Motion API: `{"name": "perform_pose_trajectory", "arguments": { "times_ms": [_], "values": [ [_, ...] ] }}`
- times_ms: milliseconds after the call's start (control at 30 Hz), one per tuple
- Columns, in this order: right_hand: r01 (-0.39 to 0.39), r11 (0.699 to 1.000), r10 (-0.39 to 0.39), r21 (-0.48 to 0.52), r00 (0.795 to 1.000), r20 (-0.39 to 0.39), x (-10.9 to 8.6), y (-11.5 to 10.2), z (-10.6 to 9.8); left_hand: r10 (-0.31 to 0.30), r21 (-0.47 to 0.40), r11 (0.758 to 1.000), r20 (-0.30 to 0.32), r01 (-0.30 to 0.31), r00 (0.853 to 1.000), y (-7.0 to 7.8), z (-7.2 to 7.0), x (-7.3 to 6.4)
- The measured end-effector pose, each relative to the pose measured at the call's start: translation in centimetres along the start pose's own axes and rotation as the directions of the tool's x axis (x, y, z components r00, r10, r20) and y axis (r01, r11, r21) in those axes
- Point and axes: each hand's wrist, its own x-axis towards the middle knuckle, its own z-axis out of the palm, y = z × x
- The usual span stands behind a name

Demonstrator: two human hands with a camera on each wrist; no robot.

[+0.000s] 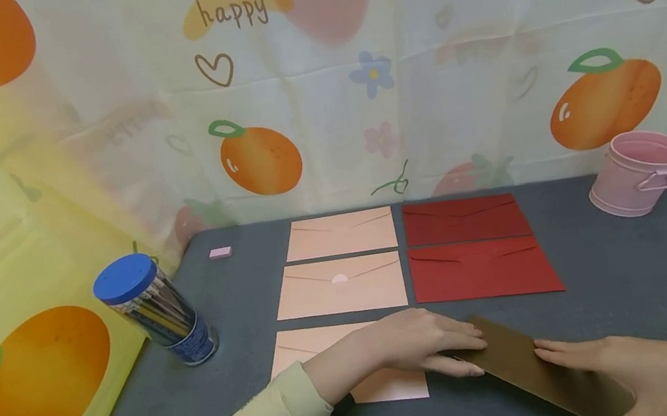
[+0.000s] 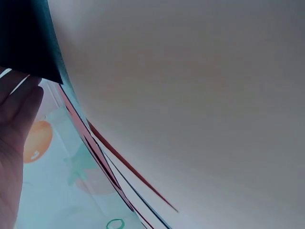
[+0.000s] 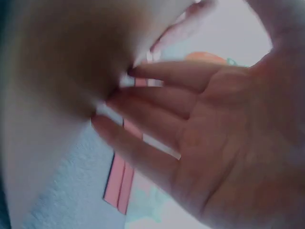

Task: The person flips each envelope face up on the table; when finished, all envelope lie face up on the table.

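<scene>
Both hands hold a flat brown envelope (image 1: 539, 374) slantwise over the near right part of the table. My left hand (image 1: 412, 339) grips its left corner, fingers over the top and thumb at the lower edge. At the other end, my right hand (image 1: 634, 365) holds it. In the right wrist view, the fingers (image 3: 152, 107) reach straight to the envelope; its underside is mostly hidden. Under my left forearm lies a partly covered peach envelope (image 1: 390, 385). Two more, the middle peach envelope (image 1: 339, 296) and the back peach envelope (image 1: 340, 235), line up behind it.
Right of the peach column lie a front red envelope (image 1: 487, 275) and a back red envelope (image 1: 466, 221). A blue-lidded pencil jar (image 1: 163, 314) stands at left, a small pink block (image 1: 220, 252) behind it. At back right is a pink bucket (image 1: 636, 176), near the hanging cloth (image 1: 323, 131).
</scene>
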Motion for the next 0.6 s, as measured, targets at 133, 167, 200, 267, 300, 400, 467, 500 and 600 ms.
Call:
{"name": "perform_pose_trajectory", "arguments": {
  "times_ms": [133, 167, 200, 267, 300, 400, 467, 500, 600],
  "values": [
    [0.079, 0.996, -0.08, 0.029, 0.997, 0.012, 0.0, -0.2, -1.1, 0.069, 0.002, 0.998, -0.121, -0.07, 0.99, 0.0, -0.1, -0.5],
    [0.087, 0.995, -0.088, 0.042, 0.996, 0.02, 0.0, -0.3, -1.3, 0.081, 0.006, 0.997, -0.145, -0.081, 0.986, 0.1, -0.1, -0.7],
    [0.1, 0.994, -0.101, 0.043, 0.995, 0.021, 0.1, -0.3, -1.5, 0.092, 0.014, 0.996, -0.166, -0.091, 0.982, 0.1, -0.1, -0.7],
    [0.103, 0.992, -0.105, 0.066, 0.994, 0.025, 0.1, -0.4, -1.9, 0.113, 0.041, 0.993, -0.204, -0.107, 0.972, 0.2, -0.1, -0.9],
    [0.099, 0.992, -0.101, 0.083, 0.994, 0.027, 0.1, -0.4, -2.0, 0.122, 0.058, 0.992, -0.222, -0.112, 0.967, 0.2, -0.1, -0.9],
    [0.095, 0.987, -0.1, 0.127, 0.994, 0.033, 0.2, -0.5, -2.6, 0.146, 0.128, 0.985, -0.268, -0.115, 0.952, 0.3, -0.1, -1.1],
    [0.088, 0.983, -0.096, 0.159, 0.995, 0.04, 0.2, -0.5, -2.9, 0.156, 0.154, 0.982, -0.3, -0.113, 0.941, 0.4, -0.1, -1.2],
    [0.089, 0.982, -0.096, 0.166, 0.995, 0.038, 0.2, -0.5, -3.1, 0.159, 0.161, 0.981, -0.316, -0.112, 0.936, 0.4, -0.1, -1.3],
    [0.109, 0.982, -0.112, 0.155, 0.994, 0.01, 0.1, -0.4, -3.4, 0.162, 0.158, 0.981, -0.361, -0.111, 0.918, 0.5, -0.1, -1.5]
  ]
}}
